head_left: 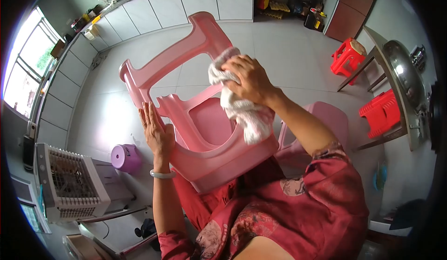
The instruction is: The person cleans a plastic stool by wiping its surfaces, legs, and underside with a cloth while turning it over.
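A pink plastic chair [205,164] lies tipped across my lap, its legs pointing away from me toward the far cabinets. My left hand [157,132] rests against the chair's left side with the fingers stretched out along it. On that wrist is a pale bangle [163,174]. Bunched in my right hand [251,81] is a white cloth [247,116] with faint pinkish marks, pressed to the chair's right leg. The cloth's loose end hangs down over the right side of the frame and hides part of it.
Another pink plastic chair [333,120] stands at my right. A purple stool [125,157] and an air cooler [72,181] are on the left. Red stools [347,57] stand near a table [391,74] on the right. White cabinets [167,6] line the far wall.
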Motion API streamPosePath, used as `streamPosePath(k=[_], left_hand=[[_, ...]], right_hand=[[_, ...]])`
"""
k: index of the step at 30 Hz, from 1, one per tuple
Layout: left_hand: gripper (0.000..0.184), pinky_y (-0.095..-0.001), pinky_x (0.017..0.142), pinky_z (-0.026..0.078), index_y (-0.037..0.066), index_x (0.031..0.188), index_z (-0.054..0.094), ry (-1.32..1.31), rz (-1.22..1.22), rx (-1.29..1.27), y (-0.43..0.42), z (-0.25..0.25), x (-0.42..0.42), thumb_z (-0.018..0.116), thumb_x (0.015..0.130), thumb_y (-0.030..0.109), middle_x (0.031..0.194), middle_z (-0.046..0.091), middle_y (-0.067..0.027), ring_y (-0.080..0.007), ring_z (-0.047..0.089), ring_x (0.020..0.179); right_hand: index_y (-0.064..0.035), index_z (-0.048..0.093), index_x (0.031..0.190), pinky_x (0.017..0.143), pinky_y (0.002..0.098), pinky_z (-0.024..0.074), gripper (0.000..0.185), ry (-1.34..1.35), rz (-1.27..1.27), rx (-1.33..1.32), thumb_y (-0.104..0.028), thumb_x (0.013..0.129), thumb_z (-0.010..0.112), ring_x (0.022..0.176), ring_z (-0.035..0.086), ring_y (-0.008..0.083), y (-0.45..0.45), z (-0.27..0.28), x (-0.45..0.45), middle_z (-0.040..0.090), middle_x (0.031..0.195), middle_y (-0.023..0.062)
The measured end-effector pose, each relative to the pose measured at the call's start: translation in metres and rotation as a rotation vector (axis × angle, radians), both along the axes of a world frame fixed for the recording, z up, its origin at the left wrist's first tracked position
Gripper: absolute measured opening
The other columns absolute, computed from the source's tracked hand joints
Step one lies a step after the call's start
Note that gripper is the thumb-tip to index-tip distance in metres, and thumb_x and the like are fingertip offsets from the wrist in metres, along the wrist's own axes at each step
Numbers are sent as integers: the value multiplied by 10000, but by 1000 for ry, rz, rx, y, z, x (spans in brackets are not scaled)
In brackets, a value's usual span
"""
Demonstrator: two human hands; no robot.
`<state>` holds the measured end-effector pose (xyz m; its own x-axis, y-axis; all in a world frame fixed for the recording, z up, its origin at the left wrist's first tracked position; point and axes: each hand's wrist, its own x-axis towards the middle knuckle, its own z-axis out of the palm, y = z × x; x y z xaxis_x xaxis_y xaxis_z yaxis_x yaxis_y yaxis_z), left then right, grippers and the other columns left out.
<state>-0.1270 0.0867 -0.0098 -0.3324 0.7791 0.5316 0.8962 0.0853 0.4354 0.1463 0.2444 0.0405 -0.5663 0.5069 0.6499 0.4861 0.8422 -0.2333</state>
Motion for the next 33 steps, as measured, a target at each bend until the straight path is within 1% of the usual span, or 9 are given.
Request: streamPosePath(k=[4, 8, 14, 18, 21, 24, 29, 31, 33], left_hand=[[790, -452, 1196, 234, 34, 1480, 364, -23, 0, 0, 0, -1, 0, 518, 707, -16, 1555, 331, -169, -389, 215, 1471], [791, -448, 1194, 238, 33, 1486, 355, -1, 16, -4, 1, -5, -3, 523, 714, -11, 1554, 333, -169, -385, 218, 1471], [763, -450, 1191, 242, 20, 1478, 361, 15, -2, 16, -2, -4, 0, 522, 732, -1, 1535, 356, -192, -391, 232, 1464], [750, -453, 1188, 248, 4, 1467, 370, 60, 1, 30, 2, -9, -5, 524, 733, 0, 1524, 365, -206, -404, 243, 1456], [770, -462, 1190, 244, -7, 1462, 371, 64, -27, 54, -3, -8, -6, 530, 709, 2, 1522, 368, -209, -414, 247, 1452], [785, -472, 1188, 244, -13, 1460, 372, 27, 0, 50, -4, -4, 5, 541, 693, 15, 1525, 362, -210, -423, 243, 1451], [814, -477, 1182, 251, -19, 1455, 379, 28, 9, 51, -1, -7, 2, 550, 662, 36, 1534, 350, -208, -435, 233, 1452], [818, -475, 1183, 249, -25, 1452, 382, 26, 16, 50, -1, -8, 1, 550, 654, 36, 1534, 349, -209, -435, 231, 1453], [812, -475, 1185, 246, -30, 1449, 385, 23, 16, 44, -2, -7, 1, 548, 656, 38, 1534, 348, -210, -435, 229, 1454]], right_hand=[[-96, 642, 1068, 860, 414, 412, 385, -2, -34, 41, -226, 710, 703, 1079, 547, 251, -71, -11, 30, 580, 1069, 59], [-114, 628, 1095, 895, 431, 376, 449, -39, 0, -97, -234, 670, 711, 1095, 547, 265, -144, -16, 48, 590, 1077, 67], [-136, 604, 1138, 929, 444, 390, 489, -285, 429, -180, -297, 693, 728, 1191, 493, 255, -213, -27, -11, 567, 1192, 45], [-105, 635, 1029, 969, 449, 417, 308, -153, 570, -24, -205, 740, 665, 1157, 523, 270, -228, -45, -47, 603, 1039, 45], [-115, 647, 975, 942, 413, 430, 288, -98, 712, -88, -178, 694, 667, 1139, 533, 243, -225, -45, -40, 607, 1023, 20], [-145, 656, 1050, 924, 397, 409, 479, -100, 736, -198, -205, 579, 723, 1136, 544, 204, -201, -36, -15, 613, 1072, 5], [-146, 633, 1197, 1076, 441, 353, 520, -94, 451, -228, -157, 689, 743, 1201, 528, 285, -118, -4, 22, 588, 1215, 86], [-103, 648, 1148, 1069, 445, 391, 431, 36, 323, -375, -57, 724, 708, 1150, 562, 318, -80, 7, 17, 635, 1138, 92], [-95, 643, 1118, 1013, 424, 443, 427, 83, 266, -229, 2, 704, 683, 1101, 583, 316, -45, 25, 3, 658, 1106, 95]])
